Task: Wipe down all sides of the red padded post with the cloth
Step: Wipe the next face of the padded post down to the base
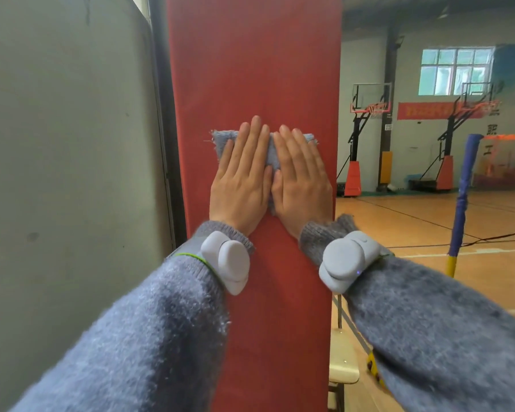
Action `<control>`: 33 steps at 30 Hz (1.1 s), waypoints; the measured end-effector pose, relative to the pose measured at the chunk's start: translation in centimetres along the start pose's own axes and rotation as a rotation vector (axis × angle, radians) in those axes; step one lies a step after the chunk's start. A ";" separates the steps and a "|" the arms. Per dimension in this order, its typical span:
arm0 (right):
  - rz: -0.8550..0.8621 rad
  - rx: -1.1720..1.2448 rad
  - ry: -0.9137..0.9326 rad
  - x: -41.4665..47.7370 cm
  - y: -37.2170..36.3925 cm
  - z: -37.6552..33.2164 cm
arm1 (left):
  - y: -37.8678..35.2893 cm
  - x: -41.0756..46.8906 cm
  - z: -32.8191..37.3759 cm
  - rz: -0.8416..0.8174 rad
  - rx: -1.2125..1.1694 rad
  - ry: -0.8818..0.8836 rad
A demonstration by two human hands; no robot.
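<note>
The red padded post [250, 60] stands upright in front of me and fills the middle of the view. A grey-blue cloth [220, 139] lies flat against its front face at about mid height. My left hand [241, 179] and my right hand [301, 179] press on the cloth side by side, fingers straight and pointing up, thumbs touching. The hands cover most of the cloth; only its top corners and a strip between the hands show. Both wrists carry grey sensor bands over grey knitted sleeves.
A grey wall [66, 173] runs close along the post's left side. To the right lies a wooden gym floor [428, 227] with a blue-and-yellow net pole [461, 203], two basketball hoop stands [357, 156] at the far wall, and a pale bench [342, 361] beside the post's base.
</note>
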State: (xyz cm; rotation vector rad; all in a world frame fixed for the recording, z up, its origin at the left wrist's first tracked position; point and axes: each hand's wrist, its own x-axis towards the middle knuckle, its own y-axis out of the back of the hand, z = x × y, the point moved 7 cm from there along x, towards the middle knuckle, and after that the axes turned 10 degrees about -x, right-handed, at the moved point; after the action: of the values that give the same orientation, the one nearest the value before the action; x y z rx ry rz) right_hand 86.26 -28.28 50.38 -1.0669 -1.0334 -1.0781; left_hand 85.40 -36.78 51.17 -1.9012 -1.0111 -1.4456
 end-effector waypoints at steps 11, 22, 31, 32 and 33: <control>-0.195 0.005 0.039 -10.0 1.7 -0.9 | -0.2 -9.1 4.3 -0.181 0.016 0.055; -0.080 -0.067 0.076 2.0 0.2 4.5 | -2.0 3.3 2.9 -0.059 0.075 -0.086; -0.135 0.056 -0.009 -5.7 1.2 3.4 | -2.3 -3.5 5.2 -0.083 -0.018 -0.087; -0.153 0.054 -0.013 -6.8 1.3 3.2 | -2.4 -4.6 5.5 -0.101 -0.024 -0.087; -0.171 0.053 -0.022 -7.9 1.5 3.0 | -2.5 -5.5 5.8 -0.125 -0.031 -0.084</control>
State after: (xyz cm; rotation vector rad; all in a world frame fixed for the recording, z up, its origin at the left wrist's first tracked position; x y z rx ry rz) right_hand 86.08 -23.90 42.96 -0.9625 -1.1810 -1.1719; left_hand 85.80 -32.14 44.17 -1.9660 -1.1714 -1.4689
